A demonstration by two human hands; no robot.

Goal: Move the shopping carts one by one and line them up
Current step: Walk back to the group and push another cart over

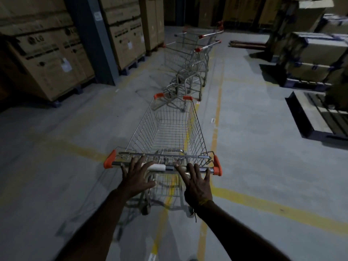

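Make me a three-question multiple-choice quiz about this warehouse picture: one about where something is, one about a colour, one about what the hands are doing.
1. Where do the other carts stand?
A. Ahead of the near cart
B. Behind the person
C. On a pallet

2. What colour are the near cart's corner caps?
A. Blue
B. Orange-red
C. Green

3. How do the hands meet the handle bar?
A. Fists wrapped tight
B. Fingers spread, pressing on it
C. Only one hand touches

Answers: 1 A, they sit beyond its front end. 2 B, all visible corners show it. 3 B, left hand and right hand both lie open on the bar.
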